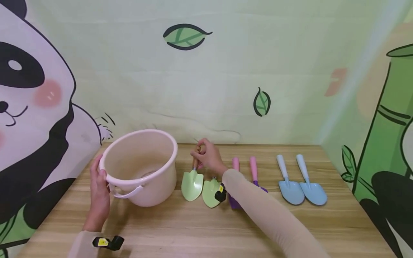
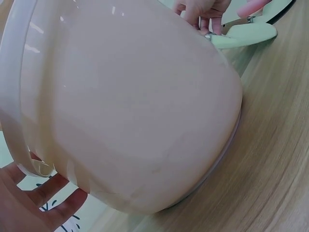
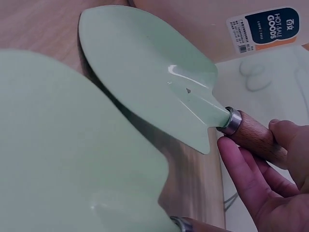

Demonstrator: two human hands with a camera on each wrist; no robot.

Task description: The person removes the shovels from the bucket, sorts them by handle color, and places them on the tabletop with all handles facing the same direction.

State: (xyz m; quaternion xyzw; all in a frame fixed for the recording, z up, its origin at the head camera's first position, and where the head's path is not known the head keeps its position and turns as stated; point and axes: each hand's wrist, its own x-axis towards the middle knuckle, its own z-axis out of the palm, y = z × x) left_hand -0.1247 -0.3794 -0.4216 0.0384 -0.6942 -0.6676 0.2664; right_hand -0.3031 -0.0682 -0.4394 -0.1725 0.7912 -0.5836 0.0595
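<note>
My right hand (image 1: 209, 156) holds the wooden handle of a light green garden trowel (image 1: 192, 185), thumb and fingers around it. In the right wrist view that trowel's blade (image 3: 145, 72) points away from the hand, its metal collar just past the fingertips. Beside it lies a second light green trowel (image 1: 210, 193), its handle hidden behind my right hand and forearm. My left hand (image 1: 99, 191) rests against the left side of a pale pink bucket (image 1: 167, 184). In the left wrist view its extended fingers (image 2: 67, 210) touch the wall just under the rim.
Right of the green trowels lie two purple trowels with pink handles (image 1: 254, 168), partly covered by my right forearm. Farther right, two light blue trowels (image 1: 291, 191) lie side by side. The bucket's handle (image 1: 129, 193) hangs at its front. A printed cloth backdrop (image 1: 226, 71) borders the wooden table (image 1: 180, 233).
</note>
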